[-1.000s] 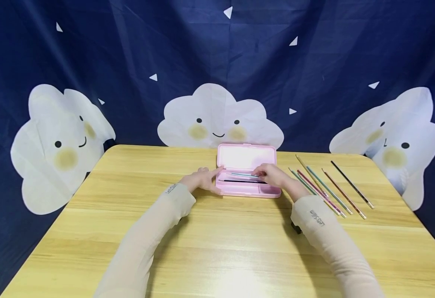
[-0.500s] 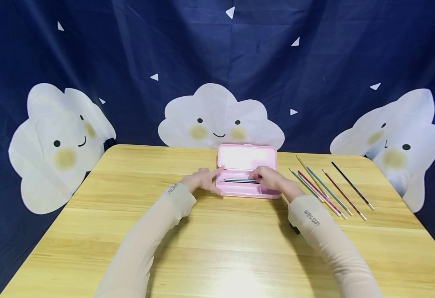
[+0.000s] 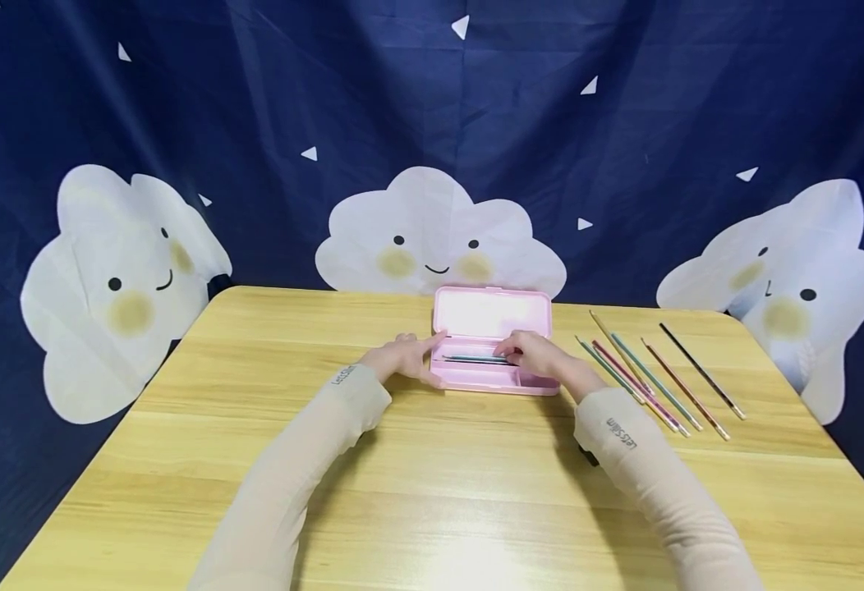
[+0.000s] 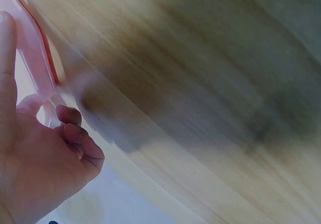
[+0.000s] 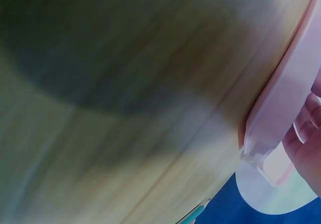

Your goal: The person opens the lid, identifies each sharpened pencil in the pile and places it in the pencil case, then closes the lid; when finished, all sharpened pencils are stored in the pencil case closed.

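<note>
A pink pencil case (image 3: 476,377) stands with its lid (image 3: 493,312) raised toward the curtain. My left hand (image 3: 405,357) grips the case's left end, thumb along the near side and index finger toward the hinge; in the left wrist view the other fingers curl beside the pink wall (image 4: 37,53). My right hand (image 3: 539,353) reaches into the long compartment from the right, its curled fingers pinching a teal pencil (image 3: 469,359). A dark pencil lies close along it, mostly hidden. In the right wrist view, the fingers go over the case wall (image 5: 281,98), fingertips partly out of frame.
Several loose pencils fan out on the wooden table (image 3: 432,492) right of the case, among them a black one (image 3: 701,369) and a red-brown one (image 3: 685,387). A dark blue curtain (image 3: 269,82) with white clouds hangs behind the far edge.
The right hand has lowered the teal pencil toward the near side of the long compartment, alongside the dark pencil. The left hand has stayed at the case's left end.
</note>
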Motion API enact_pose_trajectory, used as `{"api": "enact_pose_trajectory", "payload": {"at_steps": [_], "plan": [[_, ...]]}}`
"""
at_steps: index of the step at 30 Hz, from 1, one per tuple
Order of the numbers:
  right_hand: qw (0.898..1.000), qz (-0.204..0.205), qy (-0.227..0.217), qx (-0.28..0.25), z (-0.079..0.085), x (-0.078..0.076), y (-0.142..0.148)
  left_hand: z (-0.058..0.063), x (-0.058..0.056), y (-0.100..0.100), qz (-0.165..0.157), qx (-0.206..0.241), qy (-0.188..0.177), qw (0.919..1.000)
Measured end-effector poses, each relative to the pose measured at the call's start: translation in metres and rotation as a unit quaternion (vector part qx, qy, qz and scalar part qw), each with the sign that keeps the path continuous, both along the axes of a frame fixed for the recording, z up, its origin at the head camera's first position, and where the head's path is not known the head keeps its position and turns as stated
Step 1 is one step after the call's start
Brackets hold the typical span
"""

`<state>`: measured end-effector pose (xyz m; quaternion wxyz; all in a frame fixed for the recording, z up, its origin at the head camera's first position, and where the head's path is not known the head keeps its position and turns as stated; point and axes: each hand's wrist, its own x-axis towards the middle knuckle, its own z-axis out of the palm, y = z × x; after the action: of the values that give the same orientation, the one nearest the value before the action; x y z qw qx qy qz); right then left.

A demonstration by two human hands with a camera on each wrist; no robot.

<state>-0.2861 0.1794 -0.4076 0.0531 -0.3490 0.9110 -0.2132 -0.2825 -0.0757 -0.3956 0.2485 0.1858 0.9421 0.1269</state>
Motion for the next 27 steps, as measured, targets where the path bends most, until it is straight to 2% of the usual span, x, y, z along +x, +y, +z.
{"api": "enact_pose_trajectory", "payload": {"at_steps": [10,13,19,27], "plan": [[0.998,-0.004,-0.004,-0.068,0.003,0.003,0.016,-0.005,-0.002,-0.001,0.004,0.004,-0.001,1.0],[0.997,-0.011,-0.007,-0.073,0.004,0.005,0.022,-0.005,-0.002,-0.001,0.004,0.004,-0.003,1.0],[0.996,-0.049,-0.021,-0.071,0.007,0.009,0.037,-0.004,-0.002,-0.001,0.004,0.008,-0.003,1.0],[0.994,-0.074,-0.008,-0.078,0.01,0.018,0.061,-0.004,-0.002,0.0,0.005,0.011,-0.005,0.9999]]}}
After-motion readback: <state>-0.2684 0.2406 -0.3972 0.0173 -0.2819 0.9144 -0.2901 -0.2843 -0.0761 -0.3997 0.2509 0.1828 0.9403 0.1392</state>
